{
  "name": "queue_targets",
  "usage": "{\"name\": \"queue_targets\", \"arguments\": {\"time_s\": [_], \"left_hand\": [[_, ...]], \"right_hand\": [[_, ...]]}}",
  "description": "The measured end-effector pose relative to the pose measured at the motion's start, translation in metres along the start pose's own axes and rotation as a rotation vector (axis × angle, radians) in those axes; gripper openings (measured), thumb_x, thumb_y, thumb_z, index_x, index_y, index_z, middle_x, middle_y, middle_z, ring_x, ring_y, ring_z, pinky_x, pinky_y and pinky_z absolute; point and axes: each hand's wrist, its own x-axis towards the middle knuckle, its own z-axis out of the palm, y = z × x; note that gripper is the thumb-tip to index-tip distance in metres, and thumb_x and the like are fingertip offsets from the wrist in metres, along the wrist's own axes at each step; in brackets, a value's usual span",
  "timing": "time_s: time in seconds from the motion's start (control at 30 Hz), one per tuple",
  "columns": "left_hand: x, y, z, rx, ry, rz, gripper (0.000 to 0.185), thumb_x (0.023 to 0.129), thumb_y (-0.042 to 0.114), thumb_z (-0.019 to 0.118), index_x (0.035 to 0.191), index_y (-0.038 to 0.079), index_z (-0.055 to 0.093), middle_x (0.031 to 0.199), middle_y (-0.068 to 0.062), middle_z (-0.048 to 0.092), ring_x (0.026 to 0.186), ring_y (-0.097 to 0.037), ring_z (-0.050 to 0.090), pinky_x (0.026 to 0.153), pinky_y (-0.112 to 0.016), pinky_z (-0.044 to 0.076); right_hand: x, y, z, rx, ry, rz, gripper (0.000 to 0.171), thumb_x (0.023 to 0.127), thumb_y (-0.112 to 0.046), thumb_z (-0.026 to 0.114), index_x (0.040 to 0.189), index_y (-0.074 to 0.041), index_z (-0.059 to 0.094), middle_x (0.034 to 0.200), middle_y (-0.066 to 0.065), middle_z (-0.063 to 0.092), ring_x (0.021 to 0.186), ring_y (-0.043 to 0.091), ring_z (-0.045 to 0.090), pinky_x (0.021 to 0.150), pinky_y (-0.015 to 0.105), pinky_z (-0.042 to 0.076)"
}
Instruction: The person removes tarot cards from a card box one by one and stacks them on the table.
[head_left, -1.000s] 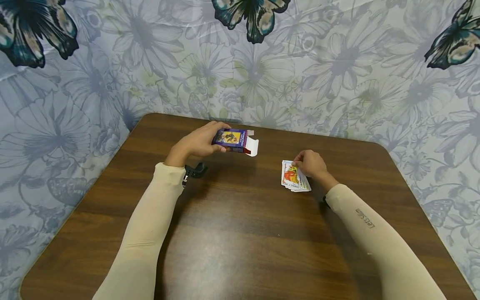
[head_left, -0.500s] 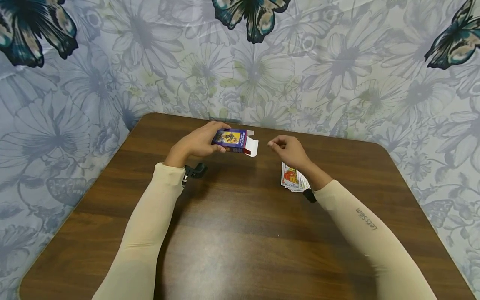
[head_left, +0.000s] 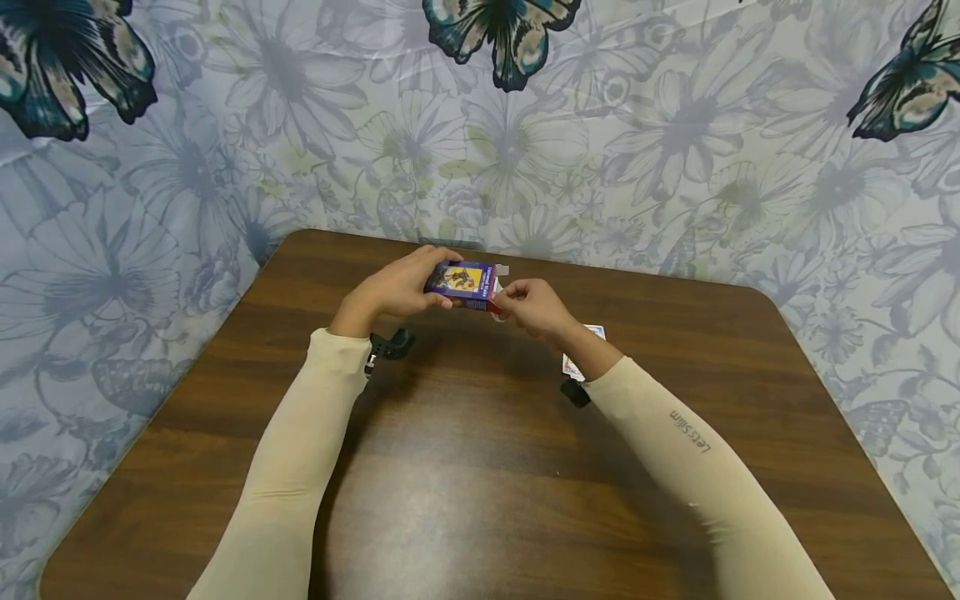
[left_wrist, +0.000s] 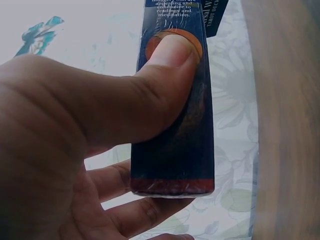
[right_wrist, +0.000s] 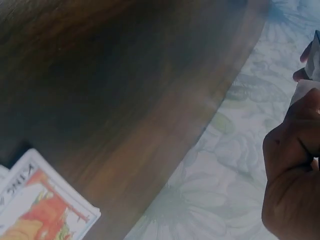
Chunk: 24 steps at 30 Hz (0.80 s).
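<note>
A purple tarot card box (head_left: 463, 278) is held by my left hand (head_left: 396, 286) above the far part of the table. In the left wrist view the thumb (left_wrist: 172, 52) presses the narrow side of the box, with fingers on the far side. My right hand (head_left: 534, 308) is at the box's right-hand end, fingertips curled at the white end flap (right_wrist: 301, 91) and pinching it. Most of the flap is hidden behind these fingers. A stack of tarot cards (head_left: 572, 368) lies face up on the table, partly covered by my right wrist. The top card (right_wrist: 42, 210) reads "KING".
The brown wooden table (head_left: 450, 467) has rounded far corners. Behind it hangs a pale floral cloth (head_left: 675, 167) with butterfly prints, close to the table's far edge.
My right hand has left the card stack and moved left to the box's flap end. The left hand and box have stayed nearly in place.
</note>
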Motion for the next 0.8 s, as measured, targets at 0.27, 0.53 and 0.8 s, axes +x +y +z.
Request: {"name": "queue_targets", "arguments": {"time_s": [0.27,0.53,0.8], "left_hand": [[0.001,0.000,0.001,0.012,0.004,0.000,0.068,0.087,0.029,0.075,0.145,0.018,0.041,0.139,-0.012,0.047,0.119,-0.026,0.049,0.105,-0.048,0.040],[0.000,0.000,0.001,0.019,-0.001,-0.018,0.069,0.087,0.030,0.075,0.146,0.019,0.041,0.141,-0.011,0.047,0.121,-0.026,0.049,0.105,-0.048,0.040],[0.000,-0.001,-0.001,0.021,-0.003,-0.008,0.070,0.087,0.028,0.076,0.147,0.017,0.040,0.139,-0.013,0.047,0.121,-0.027,0.048,0.105,-0.048,0.040]], "right_hand": [[0.001,0.004,0.002,-0.030,0.017,0.008,0.026,0.098,-0.028,0.059,0.094,-0.004,0.069,0.068,-0.002,0.060,0.044,0.007,0.029,0.042,0.024,0.026],[-0.005,0.008,-0.010,0.022,0.000,-0.009,0.030,0.096,-0.032,0.062,0.093,-0.003,0.069,0.074,0.000,0.060,0.044,0.006,0.024,0.043,0.024,0.024],[-0.012,0.016,-0.024,0.018,0.009,0.029,0.038,0.096,-0.035,0.062,0.104,0.002,0.066,0.094,0.011,0.065,0.045,0.005,0.027,0.044,0.023,0.026]]}}
